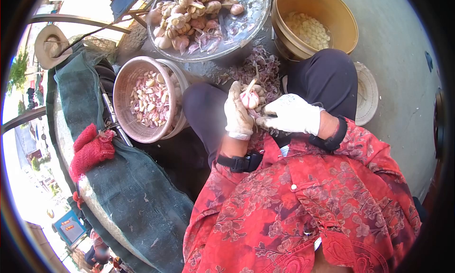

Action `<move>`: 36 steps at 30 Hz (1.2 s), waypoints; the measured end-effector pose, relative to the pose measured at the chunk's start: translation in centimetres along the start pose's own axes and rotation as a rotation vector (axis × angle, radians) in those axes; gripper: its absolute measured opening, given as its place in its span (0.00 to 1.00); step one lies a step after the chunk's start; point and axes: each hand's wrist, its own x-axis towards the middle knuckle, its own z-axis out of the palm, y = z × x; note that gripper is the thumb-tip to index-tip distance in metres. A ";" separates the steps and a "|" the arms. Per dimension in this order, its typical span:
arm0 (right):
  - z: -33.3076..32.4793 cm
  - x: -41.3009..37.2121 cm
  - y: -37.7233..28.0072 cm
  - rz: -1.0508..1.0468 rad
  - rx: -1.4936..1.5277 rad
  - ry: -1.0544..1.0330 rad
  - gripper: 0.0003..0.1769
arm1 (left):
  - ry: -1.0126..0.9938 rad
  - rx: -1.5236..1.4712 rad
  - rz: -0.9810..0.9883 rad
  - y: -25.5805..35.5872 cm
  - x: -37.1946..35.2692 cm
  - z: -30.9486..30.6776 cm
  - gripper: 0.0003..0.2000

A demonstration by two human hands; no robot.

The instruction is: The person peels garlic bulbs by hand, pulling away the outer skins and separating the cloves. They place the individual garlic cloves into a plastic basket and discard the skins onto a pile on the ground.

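My left hand (238, 113), in a white glove, grips a garlic bulb (250, 98) with a pinkish skin and a short stem pointing up. My right hand (291, 114), also gloved in white, is closed on a small dark tool whose tip touches the bulb's lower side; the tool is mostly hidden. Both hands hover above my lap, between my knees in dark trousers. Loose purple garlic skins (258, 69) lie on the ground just beyond the hands.
A metal tray (256, 12) of whole garlic bulbs sits at the top. A pink basket (124, 90) of separated cloves stands to the left. A yellow bowl (343, 22) with peeled cloves is top right. A red mesh bag (91, 150) lies on green cloth.
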 end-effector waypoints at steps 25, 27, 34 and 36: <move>0.7 0.4 0.1 0.165 0.927 0.231 0.11 | -0.006 0.169 0.262 -1.5 0.8 0.0 0.20; 0.6 0.3 -0.1 0.218 0.987 0.208 0.11 | -0.020 0.199 0.298 -1.6 0.7 -0.2 0.21; 0.6 0.4 0.1 0.356 1.055 0.108 0.15 | 0.024 0.316 0.334 -2.5 1.2 -1.1 0.21; 0.3 0.3 -0.2 0.363 1.100 0.077 0.16 | 0.032 0.394 0.402 -2.4 0.8 -0.6 0.21</move>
